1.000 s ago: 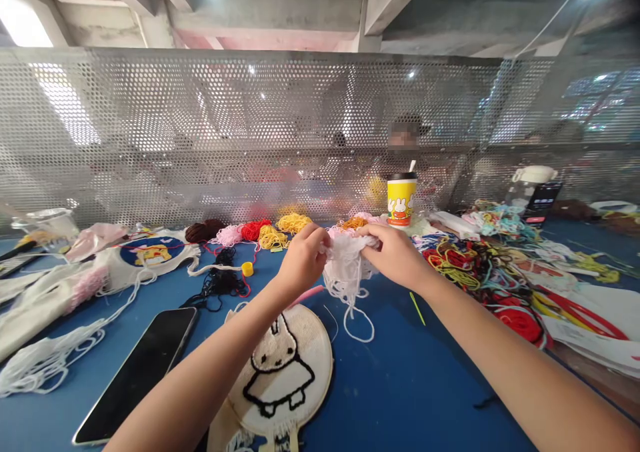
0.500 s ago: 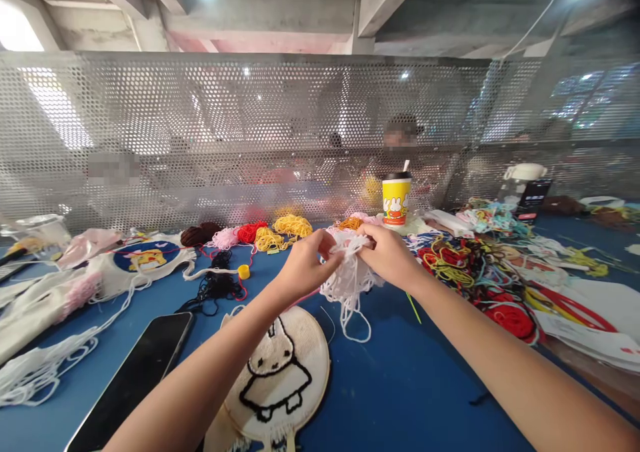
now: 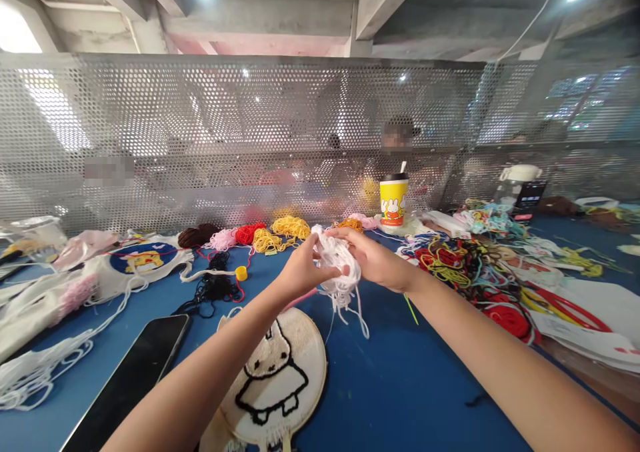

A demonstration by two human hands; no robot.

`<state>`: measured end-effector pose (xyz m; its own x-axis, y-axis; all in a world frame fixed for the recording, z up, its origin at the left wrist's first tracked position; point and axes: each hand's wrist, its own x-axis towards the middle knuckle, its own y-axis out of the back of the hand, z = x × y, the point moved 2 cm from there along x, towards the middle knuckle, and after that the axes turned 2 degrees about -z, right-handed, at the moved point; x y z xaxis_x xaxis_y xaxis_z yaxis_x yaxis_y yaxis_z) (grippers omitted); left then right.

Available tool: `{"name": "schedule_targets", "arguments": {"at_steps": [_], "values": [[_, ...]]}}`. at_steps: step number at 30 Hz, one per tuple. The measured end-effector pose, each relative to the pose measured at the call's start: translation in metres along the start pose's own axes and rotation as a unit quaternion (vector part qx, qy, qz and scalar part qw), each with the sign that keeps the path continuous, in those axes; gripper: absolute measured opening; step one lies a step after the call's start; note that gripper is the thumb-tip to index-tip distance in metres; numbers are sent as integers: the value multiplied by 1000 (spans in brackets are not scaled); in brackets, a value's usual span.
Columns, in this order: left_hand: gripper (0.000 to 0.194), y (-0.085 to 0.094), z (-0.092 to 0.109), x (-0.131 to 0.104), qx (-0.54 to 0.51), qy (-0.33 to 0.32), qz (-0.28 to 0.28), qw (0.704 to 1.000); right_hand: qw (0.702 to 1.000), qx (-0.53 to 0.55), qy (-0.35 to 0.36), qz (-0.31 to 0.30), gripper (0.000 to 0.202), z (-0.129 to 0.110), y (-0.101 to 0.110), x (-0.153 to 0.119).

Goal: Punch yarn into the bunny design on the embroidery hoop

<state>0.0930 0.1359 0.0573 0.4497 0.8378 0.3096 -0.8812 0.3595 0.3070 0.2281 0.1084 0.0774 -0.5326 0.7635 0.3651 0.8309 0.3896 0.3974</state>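
Observation:
A loose bundle of white yarn (image 3: 341, 265) is held up between my two hands above the blue table (image 3: 395, 385). My left hand (image 3: 306, 265) grips its left side, with the thumb across the front. My right hand (image 3: 377, 259) curls round the right side and top, its fingers partly behind the yarn. Several loops hang down below. Under my left forearm lies a round embroidery hoop (image 3: 315, 399) with white cloth and a rabbit outlined in black yarn; the forearm covers part of it.
A black phone (image 3: 133, 379) lies at the left. Yellow yarn (image 3: 290, 227), red yarn (image 3: 249, 233) and black yarn (image 3: 215, 285) lie along the back. A yellow cup (image 3: 393, 201) stands before the perforated metal screen (image 3: 300, 119). Tangled coloured yarn (image 3: 457, 265) and red-handled scissors (image 3: 575, 309) are at right.
The white yarn is gathered into a rounder bundle and sits slightly further left. My right hand has gone from a fingertip pinch to curling round its side; my left thumb now crosses its front.

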Motion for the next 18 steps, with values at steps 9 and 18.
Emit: {"name": "schedule_targets", "arguments": {"at_steps": [9,18], "values": [[30,24,1,6,-245,-2,34,969,995,73,1,-73,38,8,24,-6],[28,52,-26,17,-316,12,224,922,945,-223,-139,-194,6,2,42,-14]]}}
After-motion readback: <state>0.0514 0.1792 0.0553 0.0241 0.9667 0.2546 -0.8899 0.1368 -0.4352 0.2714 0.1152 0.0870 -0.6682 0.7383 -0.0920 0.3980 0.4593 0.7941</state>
